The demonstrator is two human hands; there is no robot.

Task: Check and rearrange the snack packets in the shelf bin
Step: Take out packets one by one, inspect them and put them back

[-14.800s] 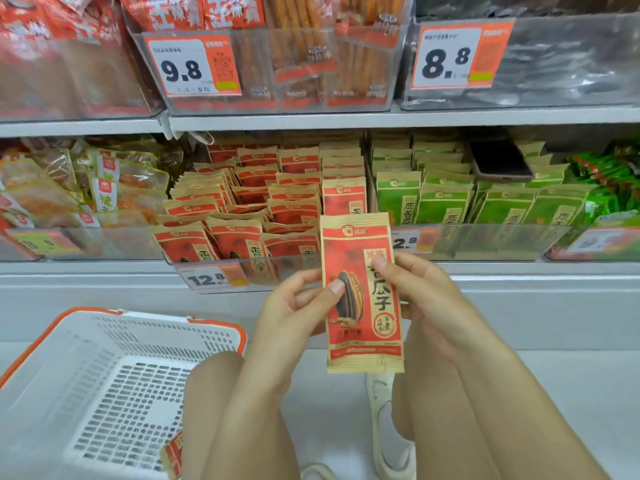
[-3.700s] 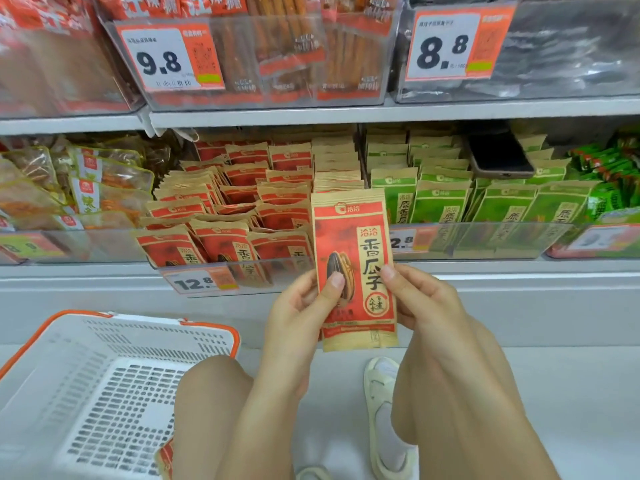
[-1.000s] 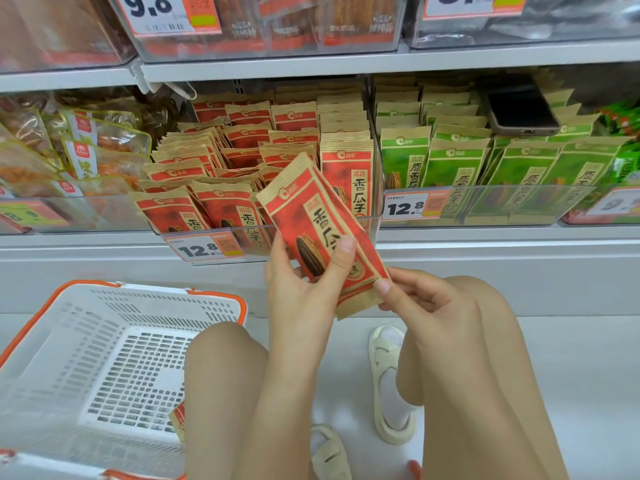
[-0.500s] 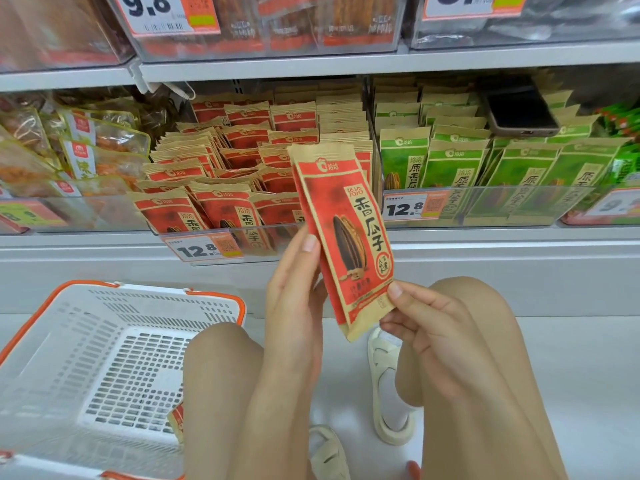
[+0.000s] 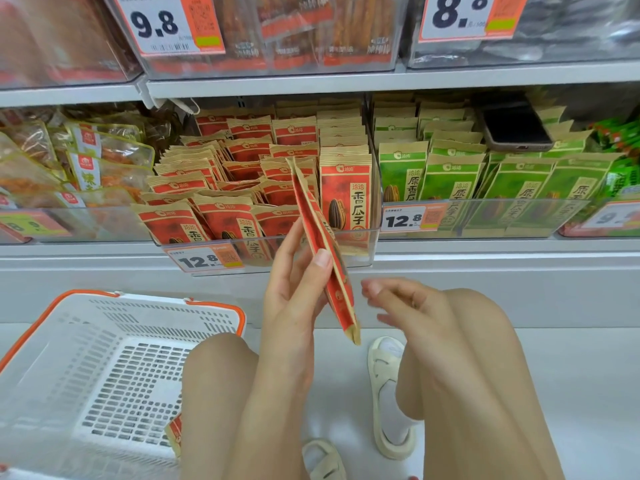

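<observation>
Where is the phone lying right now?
In the head view, the phone lies upper right on the middle shelf, resting atop the green packets, right of the red packets' bin.

Red-and-tan seed packet (image 5: pixel 323 249) edge-on, tilted, before clear shelf bin (image 5: pixel 360 252) packed with matching upright packets (image 5: pixel 242 188)

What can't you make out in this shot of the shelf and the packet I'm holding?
Head view only:
- Red packet in left hand: turned edge-on, front print unreadable.
- Right hand: motion-blurred, finger pose unclear.
- Packet in basket: mostly hidden behind knee.
- Far-right price tag: cut by the frame edge.
</observation>
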